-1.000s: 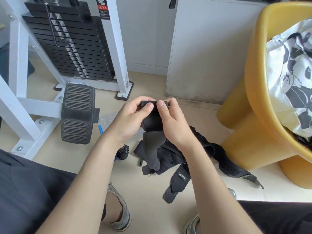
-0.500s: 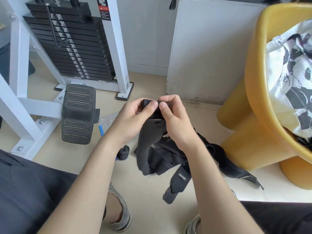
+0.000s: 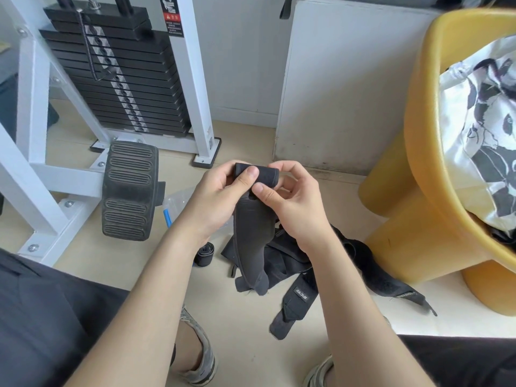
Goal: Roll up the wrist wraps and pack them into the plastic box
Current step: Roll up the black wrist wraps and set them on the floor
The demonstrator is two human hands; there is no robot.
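A black wrist wrap (image 3: 290, 310) lying on the floor carries a small sewn label (image 3: 301, 294) with white capitals that seem to read "INCYO", turned away from the camera. A second wrist wrap (image 3: 389, 284) near the yellow stool has white lettering (image 3: 405, 296) at its end, too small and skewed to read. On the white upright (image 3: 195, 88) of the weight machine is a black sticker (image 3: 171, 15) with a red warning triangle and lines of fine print, which is illegible.
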